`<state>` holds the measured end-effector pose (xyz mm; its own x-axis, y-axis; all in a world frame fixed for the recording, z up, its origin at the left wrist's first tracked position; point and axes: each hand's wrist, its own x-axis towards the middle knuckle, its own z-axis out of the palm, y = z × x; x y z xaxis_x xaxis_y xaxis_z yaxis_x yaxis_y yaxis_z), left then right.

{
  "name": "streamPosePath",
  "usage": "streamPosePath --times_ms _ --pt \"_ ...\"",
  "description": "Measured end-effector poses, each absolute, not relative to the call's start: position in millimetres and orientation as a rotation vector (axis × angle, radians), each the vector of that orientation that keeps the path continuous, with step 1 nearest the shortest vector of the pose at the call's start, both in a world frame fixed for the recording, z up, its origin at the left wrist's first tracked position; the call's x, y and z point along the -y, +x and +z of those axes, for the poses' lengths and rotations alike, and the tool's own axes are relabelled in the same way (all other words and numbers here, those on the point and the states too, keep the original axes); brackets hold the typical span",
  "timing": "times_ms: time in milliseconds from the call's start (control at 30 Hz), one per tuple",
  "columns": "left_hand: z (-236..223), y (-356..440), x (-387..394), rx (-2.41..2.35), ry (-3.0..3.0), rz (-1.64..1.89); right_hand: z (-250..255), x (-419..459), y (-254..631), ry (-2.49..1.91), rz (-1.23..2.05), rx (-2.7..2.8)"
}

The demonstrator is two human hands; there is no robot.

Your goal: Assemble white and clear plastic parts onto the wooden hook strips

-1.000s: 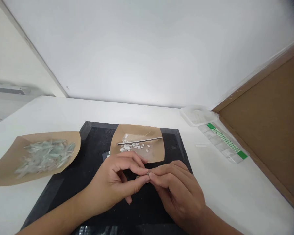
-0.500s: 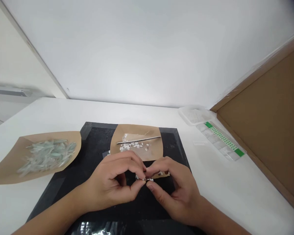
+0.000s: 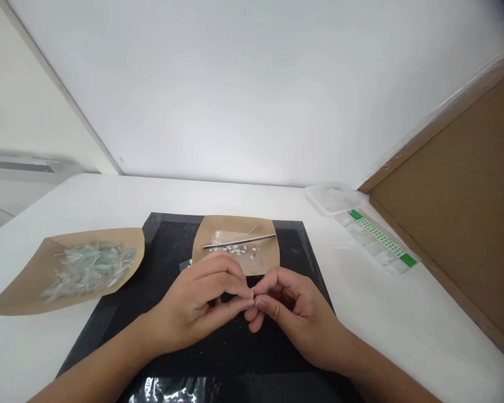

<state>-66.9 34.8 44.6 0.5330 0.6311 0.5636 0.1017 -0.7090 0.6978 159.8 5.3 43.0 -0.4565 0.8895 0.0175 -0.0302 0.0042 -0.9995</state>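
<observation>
The left hand (image 3: 212, 294) was found with thumb and forefinger drawn narrow, a small piece (image 3: 252, 299) being pinched at their tips. The right hand (image 3: 298, 313) was found likewise narrowed, its thumb and forefinger brought against the same piece from the right. The piece was held above the black mat (image 3: 235, 358), on the near side of the far paper tray (image 3: 271, 260); it was mostly covered by the fingertips, and its make and shape could not be told.

In the far paper tray, small white pieces (image 3: 237, 251) were seen scattered, with a thin rod (image 3: 239, 242) laid across them. To the left, clear strips (image 3: 96, 263) were heaped in a second paper tray (image 3: 21, 288). To the right, a compartment case (image 3: 382, 243) was noted on the white table (image 3: 382, 330).

For sound handling, it was judged that the piece should be gripped steadily by the left fingertips while light, even pressure was applied by the right. A slip was considered likely if it was squeezed hard at one edge. Keeping both hands low over the mat was advised.
</observation>
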Motion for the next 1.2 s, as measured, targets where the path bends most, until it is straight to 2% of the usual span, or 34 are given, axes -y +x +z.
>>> streamPosePath --times_ms 67,300,633,1200 --pt "43.7 -65.9 -36.5 -0.582 2.196 1.16 42.3 -4.2 159.8 -0.92 1.518 1.569" --pt "42.6 -64.5 -33.2 -0.602 2.122 1.189 36.8 -2.1 156.4 -0.806 1.038 1.826" --pt "47.7 -62.1 -20.0 -0.745 1.583 0.928 31.9 -4.8 155.9 -0.833 0.333 1.963" --pt "47.7 -54.6 -14.3 -0.828 1.385 0.96 32.4 -5.1 151.1 -0.802 0.103 2.026"
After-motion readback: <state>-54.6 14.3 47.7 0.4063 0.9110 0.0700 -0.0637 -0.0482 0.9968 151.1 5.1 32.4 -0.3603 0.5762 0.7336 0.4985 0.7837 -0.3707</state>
